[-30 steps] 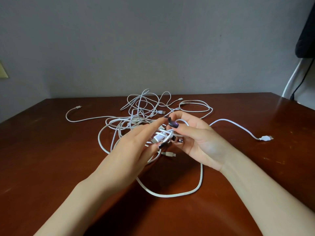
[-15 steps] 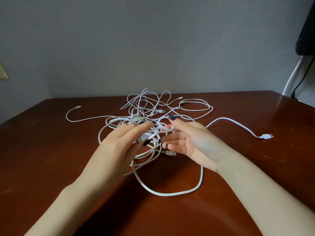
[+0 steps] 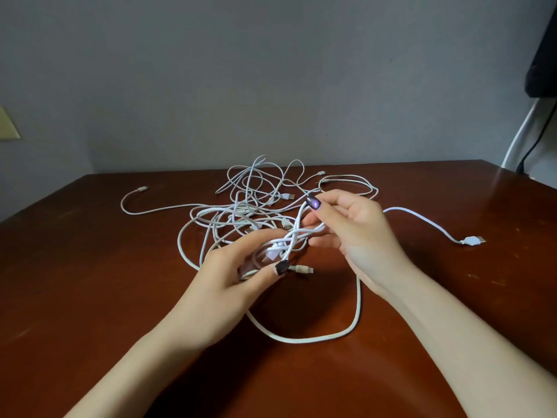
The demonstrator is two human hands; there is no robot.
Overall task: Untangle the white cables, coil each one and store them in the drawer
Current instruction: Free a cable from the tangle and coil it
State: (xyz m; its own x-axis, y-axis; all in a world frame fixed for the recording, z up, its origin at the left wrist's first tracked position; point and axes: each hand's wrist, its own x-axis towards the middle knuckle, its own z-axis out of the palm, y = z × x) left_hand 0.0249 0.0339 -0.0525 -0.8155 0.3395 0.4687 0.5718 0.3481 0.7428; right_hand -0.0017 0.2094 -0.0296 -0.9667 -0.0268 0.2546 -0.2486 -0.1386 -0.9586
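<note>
A tangle of several white cables [image 3: 247, 203] lies in the middle of the dark wooden table [image 3: 90, 267]. My left hand [image 3: 238, 273] grips a bunch of strands and a white plug just above the table, near the tangle's front edge. My right hand [image 3: 352, 233] pinches crossing strands between thumb and fingers, right beside the left hand. One thick cable loops toward me [image 3: 316, 339]. Another runs right to a white USB plug [image 3: 471, 240]. A thin end [image 3: 141, 189] trails off at the far left. No drawer is in view.
A grey wall stands behind the table's far edge. At the far right, a dark object [image 3: 542, 55] hangs with a white and a black cord [image 3: 521, 140] below it. A small beige wall plate [image 3: 7, 125] sits at the left edge.
Both hands have closed on strands and lifted them slightly. The right hand went from open fingers to a pinch; the left hand shifted a little toward me.
</note>
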